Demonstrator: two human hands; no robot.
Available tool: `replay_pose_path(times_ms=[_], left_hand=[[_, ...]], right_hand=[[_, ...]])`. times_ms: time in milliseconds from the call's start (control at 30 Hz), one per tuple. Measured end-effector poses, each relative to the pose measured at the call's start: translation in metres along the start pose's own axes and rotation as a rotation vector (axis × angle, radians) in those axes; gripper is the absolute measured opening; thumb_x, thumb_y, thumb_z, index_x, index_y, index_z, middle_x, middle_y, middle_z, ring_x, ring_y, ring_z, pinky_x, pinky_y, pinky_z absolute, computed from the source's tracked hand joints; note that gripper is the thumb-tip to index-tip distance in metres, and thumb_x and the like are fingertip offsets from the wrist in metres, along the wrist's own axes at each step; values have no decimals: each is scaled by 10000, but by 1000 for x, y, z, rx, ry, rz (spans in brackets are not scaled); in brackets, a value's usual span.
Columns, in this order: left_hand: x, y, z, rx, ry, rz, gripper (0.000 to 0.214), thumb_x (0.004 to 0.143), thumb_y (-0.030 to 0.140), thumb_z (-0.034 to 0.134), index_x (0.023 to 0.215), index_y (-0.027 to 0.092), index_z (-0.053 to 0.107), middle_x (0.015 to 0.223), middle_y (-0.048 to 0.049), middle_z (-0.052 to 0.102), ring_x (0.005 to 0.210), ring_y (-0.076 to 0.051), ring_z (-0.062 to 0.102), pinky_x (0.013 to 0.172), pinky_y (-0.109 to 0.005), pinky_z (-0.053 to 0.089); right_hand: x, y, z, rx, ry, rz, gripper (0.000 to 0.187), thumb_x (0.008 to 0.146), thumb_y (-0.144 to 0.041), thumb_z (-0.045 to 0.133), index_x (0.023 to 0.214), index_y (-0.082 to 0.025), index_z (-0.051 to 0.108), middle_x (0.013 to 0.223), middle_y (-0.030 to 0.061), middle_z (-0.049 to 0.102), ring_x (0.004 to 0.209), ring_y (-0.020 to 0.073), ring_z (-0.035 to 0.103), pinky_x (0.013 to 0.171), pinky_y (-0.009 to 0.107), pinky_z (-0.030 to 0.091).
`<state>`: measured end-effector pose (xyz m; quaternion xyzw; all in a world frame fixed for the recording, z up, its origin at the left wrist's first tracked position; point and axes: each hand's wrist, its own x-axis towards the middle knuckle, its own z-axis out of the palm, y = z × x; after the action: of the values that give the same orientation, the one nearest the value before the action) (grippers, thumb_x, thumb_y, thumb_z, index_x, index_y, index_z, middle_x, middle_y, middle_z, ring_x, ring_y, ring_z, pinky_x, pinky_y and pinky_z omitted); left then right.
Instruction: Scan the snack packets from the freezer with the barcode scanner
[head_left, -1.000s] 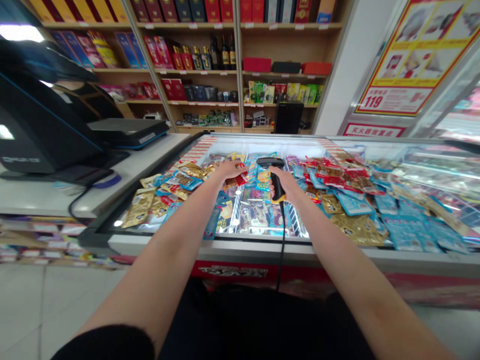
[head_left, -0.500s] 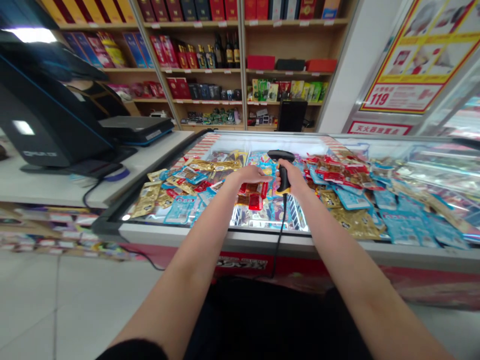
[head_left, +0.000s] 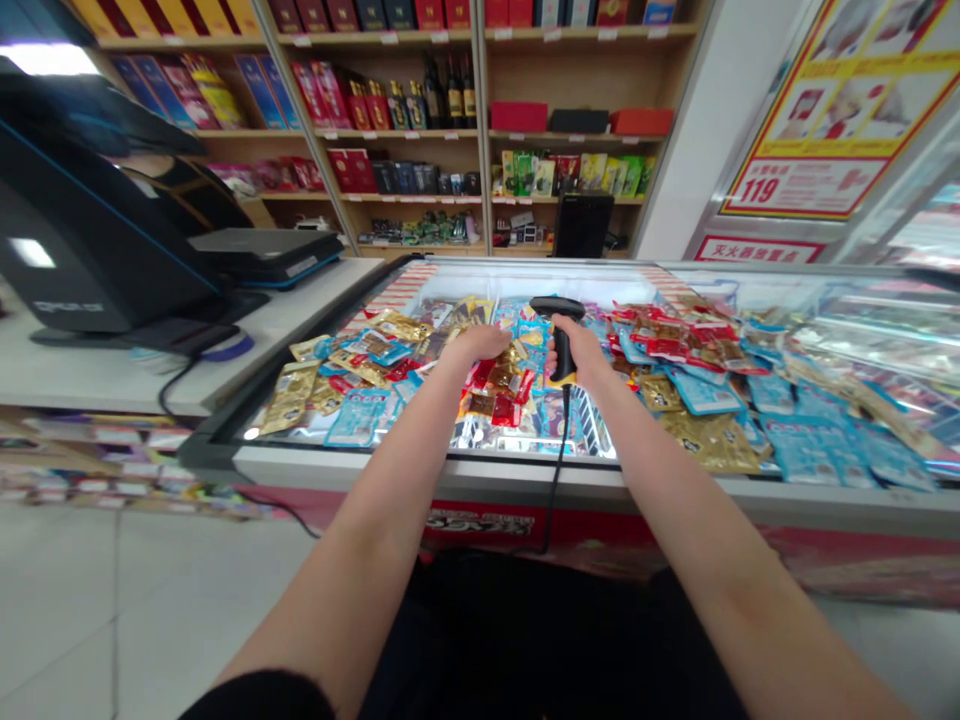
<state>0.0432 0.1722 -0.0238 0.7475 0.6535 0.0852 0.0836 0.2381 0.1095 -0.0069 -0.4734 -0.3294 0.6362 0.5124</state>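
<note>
Over the chest freezer (head_left: pixel 420 466), our right hand (head_left: pixel 583 353) grips a light, stiff corded barcode scanner (head_left: pixel 562 340) by its handle, while our open left hand (head_left: pixel 476 346) rests on soft, slippery foil snack packets (head_left: pixel 499 395), best pinched at their edges.

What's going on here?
A person stands at a shop freezer with a barcode scanner gripped in the right hand, its cord hanging down. The left hand is low over the snack packets piled in the freezer, though it's unclear whether it holds one. Shelves of boxes and bottles stand behind.
</note>
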Motion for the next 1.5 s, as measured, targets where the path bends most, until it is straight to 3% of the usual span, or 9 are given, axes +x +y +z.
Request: replay_pose_path(times_ms=[200, 367, 533, 733, 867, 1033, 1167, 1267, 1500], left_hand=[[7, -21, -13, 66, -5, -187, 444, 830, 248, 690, 1241, 104, 777, 1343, -269, 716, 1308, -400, 653, 1064, -410, 502], [-6, -32, -15, -19, 57, -215, 592, 733, 439, 848, 1255, 167, 784, 1418, -232, 683, 1360, -448, 596, 1107, -450, 475], [-7, -27, -11, -26, 29, -217, 796, 616, 639, 906, 1269, 209, 760, 1451, -218, 641, 1416, -456, 525, 1147, -468, 433], [-5, -22, -6, -66, 112, -289, 809, 608, 614, 932, 1271, 218, 690, 1461, -217, 614, 1413, -426, 525, 1154, -491, 424], [-9, -21, -11, -226, 210, -312, 576, 741, 333, 874, 1265, 217, 663, 1243, -133, 748, 1231, -321, 673, 1078, -414, 495], [-3, -25, -12, -626, 325, -307, 362, 631, 46, 803, 965, 170, 741, 950, -54, 780, 964, -246, 742, 909, -327, 568], [5, -26, -5, -1044, 386, -341, 297, 569, 39, 811, 831, 152, 730, 667, 3, 679, 738, -213, 716, 785, -337, 596], [8, -25, -3, -1244, 406, -339, 295, 519, 47, 847, 755, 156, 707, 593, 16, 640, 669, -202, 696, 738, -340, 595], [6, -23, -2, -1347, 433, -321, 314, 520, 69, 857, 765, 157, 682, 580, 32, 623, 595, -147, 638, 671, -286, 555]], right_hand=[[-3, -1, -1, -15, 40, -1, 274, 1035, -321, 620, 806, -197, 533, 523, -30, 554, 372, 102, 492, 351, 203, 420], [-5, 1, 4, -52, -1, 21, 311, 1014, -349, 644, 769, -202, 522, 509, -23, 546, 368, 104, 482, 339, 207, 415], [-6, 3, 5, -97, -17, 19, 313, 1027, -324, 614, 754, -194, 533, 506, -20, 548, 364, 101, 482, 338, 205, 409], [-5, 4, 3, -107, -14, 0, 281, 1033, -303, 600, 781, -191, 545, 508, -23, 560, 371, 100, 489, 338, 196, 406], [-5, 3, 4, -121, -10, 10, 287, 1033, -295, 601, 774, -192, 534, 508, -24, 558, 365, 99, 484, 337, 201, 402], [-6, 4, 4, -131, -33, -4, 282, 1038, -297, 595, 783, -189, 544, 506, -28, 558, 355, 97, 475, 335, 202, 401], [-8, 6, 4, -211, -62, -41, 276, 1003, -303, 667, 774, -187, 566, 515, -22, 577, 352, 98, 487, 335, 202, 409], [-9, 9, 4, -276, -103, -73, 309, 954, -304, 740, 729, -192, 560, 503, -18, 575, 341, 101, 487, 325, 203, 399], [-1, 18, 0, -357, -172, -126, 388, 940, -320, 750, 634, -207, 539, 453, -13, 544, 320, 104, 455, 327, 217, 403]])
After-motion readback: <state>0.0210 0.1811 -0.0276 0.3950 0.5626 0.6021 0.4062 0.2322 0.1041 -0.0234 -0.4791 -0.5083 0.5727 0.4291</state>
